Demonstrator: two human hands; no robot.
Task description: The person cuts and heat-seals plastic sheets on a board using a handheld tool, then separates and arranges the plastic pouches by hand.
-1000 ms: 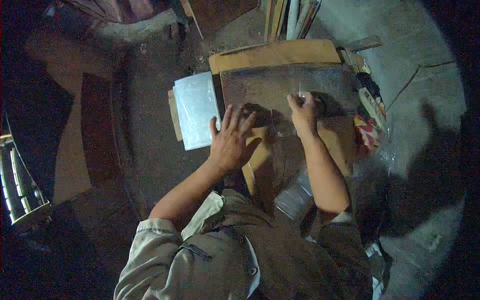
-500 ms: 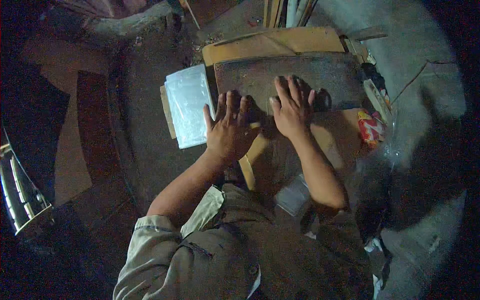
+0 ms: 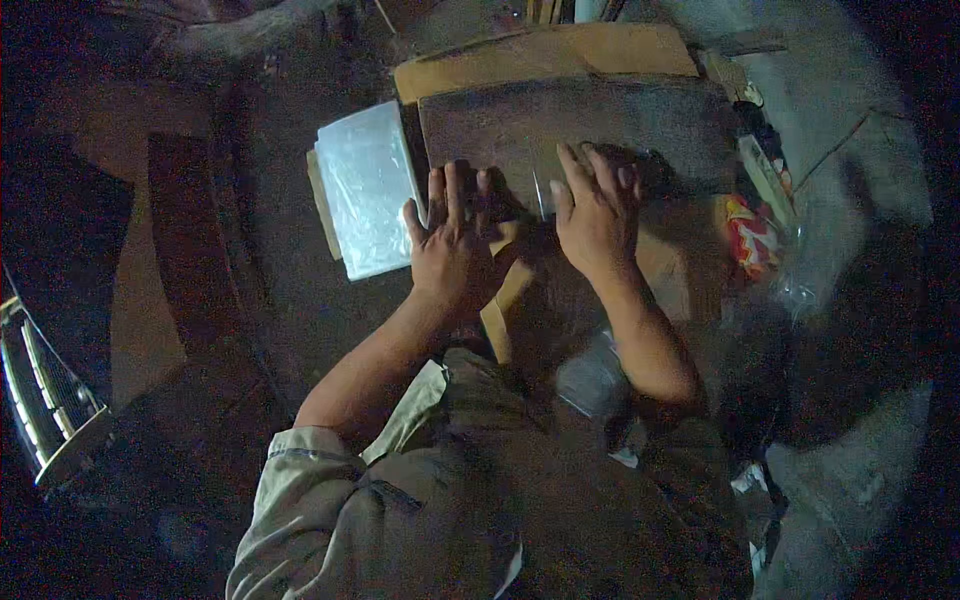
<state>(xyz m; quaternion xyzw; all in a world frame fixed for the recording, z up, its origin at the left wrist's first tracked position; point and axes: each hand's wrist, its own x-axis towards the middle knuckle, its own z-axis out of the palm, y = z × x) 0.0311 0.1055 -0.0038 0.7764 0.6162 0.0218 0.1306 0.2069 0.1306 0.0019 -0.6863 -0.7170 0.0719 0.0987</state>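
Observation:
My left hand (image 3: 455,240) is spread open over the near left part of a dark board (image 3: 480,130), its thumb side toward the middle. Just left of it lies a stack of clear plastic sheets or bags (image 3: 370,195), on a piece of brown card (image 3: 323,205). My right hand (image 3: 597,210) rests on the board's middle with its fingers apart. Between the hands shows a thin bright glint, perhaps the edge of clear plastic; its outline is hard to make out. Neither hand visibly holds anything.
Behind the board is a tan cardboard piece (image 3: 560,52). A red and yellow packet (image 3: 750,240) lies at the right, beside a pale strip (image 3: 767,180). Clear plastic (image 3: 592,380) sits near my right forearm. Upright sticks stand at the top.
My right hand has gone from pinched fingers to spread ones and lies on the board. My left hand stays spread. The whole view has shifted, so the board appears higher.

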